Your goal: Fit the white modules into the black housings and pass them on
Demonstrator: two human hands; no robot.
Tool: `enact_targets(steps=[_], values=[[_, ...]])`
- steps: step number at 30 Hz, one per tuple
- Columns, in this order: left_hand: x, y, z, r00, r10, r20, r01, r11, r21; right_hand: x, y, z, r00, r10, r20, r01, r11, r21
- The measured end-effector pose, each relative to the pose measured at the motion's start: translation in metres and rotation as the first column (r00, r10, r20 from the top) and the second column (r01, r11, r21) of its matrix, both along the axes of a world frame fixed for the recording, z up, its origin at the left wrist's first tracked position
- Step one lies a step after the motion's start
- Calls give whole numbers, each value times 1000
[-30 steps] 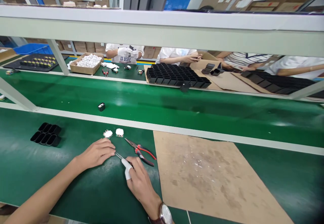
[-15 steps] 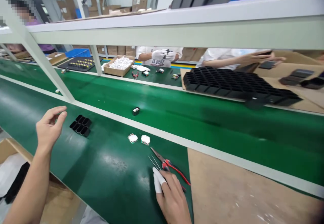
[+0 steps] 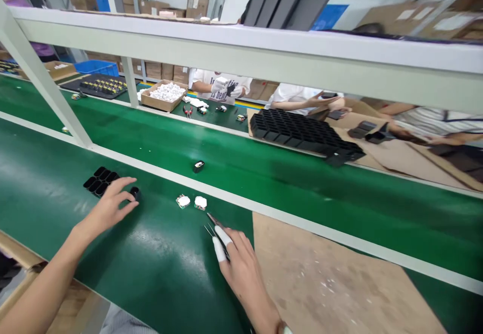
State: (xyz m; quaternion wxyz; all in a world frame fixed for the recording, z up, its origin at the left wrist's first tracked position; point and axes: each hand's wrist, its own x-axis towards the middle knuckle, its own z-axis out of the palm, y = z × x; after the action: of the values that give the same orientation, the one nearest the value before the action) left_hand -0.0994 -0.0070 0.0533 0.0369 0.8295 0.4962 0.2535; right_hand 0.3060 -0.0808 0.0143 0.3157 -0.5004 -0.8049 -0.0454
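Observation:
My left hand [image 3: 109, 205] has its fingers curved around a small black plastic case [image 3: 135, 192], which sits apart from a cluster of similar cases [image 3: 100, 179]; the fingers partly hide both. In my right hand [image 3: 241, 263] is a pair of tweezers [image 3: 210, 231], its tips pointing at the far left. White finger cots cover two fingertips of this hand. The nose of some pliers [image 3: 214, 220] shows beyond the fingers, while their handles are hidden beneath the hand. Just past the tools lie two small circuit boards with white tops, one on the left [image 3: 183, 201] and another beside it [image 3: 200, 202].
A filled black case [image 3: 198, 166] stands on the green belt [image 3: 226, 163] beyond a pale rail [image 3: 169, 175]. Brown board [image 3: 324, 273] covers the right side. A shelf beam [image 3: 241, 47] crosses overhead. Across the belt, co-workers sit behind many black cases [image 3: 302, 130] and a carton [image 3: 158, 101].
My left hand has moved right, past the cluster, and one black case is now separate at its fingers. My right hand has shifted over the pliers, still holding the tweezers. The view has turned right.

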Motion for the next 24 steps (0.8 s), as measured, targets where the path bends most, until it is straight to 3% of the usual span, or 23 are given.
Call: enact_targets(steps=[3, 6, 9, 13, 16, 20, 24], values=[[55, 2, -7, 970, -231, 81, 242, 954, -175, -8, 30, 11, 999, -6, 40, 12, 987, -158], [95, 3, -25, 910, -398, 116, 414, 889, -194, -23, 62, 10, 998, 26, 62, -7, 957, -290], [110, 2, -43, 886, -432, 167, 456, 877, -150, -35, 90, 2, 996, 73, 56, -50, 940, -337], [101, -8, -55, 898, -358, 256, 412, 887, -206, -40, 109, 1, 995, 81, 53, -59, 943, -327], [93, -13, -56, 910, -288, 299, 374, 882, -288, -43, 94, 9, 997, 59, 44, -42, 951, -306], [93, -12, -54, 919, -244, 311, 352, 862, -366, -52, 44, 8, 998, 62, -28, -68, 949, -309], [97, -11, -54, 918, -243, 313, 363, 831, -421, -55, 5, -3, 997, 21, -72, -50, 897, -440]])
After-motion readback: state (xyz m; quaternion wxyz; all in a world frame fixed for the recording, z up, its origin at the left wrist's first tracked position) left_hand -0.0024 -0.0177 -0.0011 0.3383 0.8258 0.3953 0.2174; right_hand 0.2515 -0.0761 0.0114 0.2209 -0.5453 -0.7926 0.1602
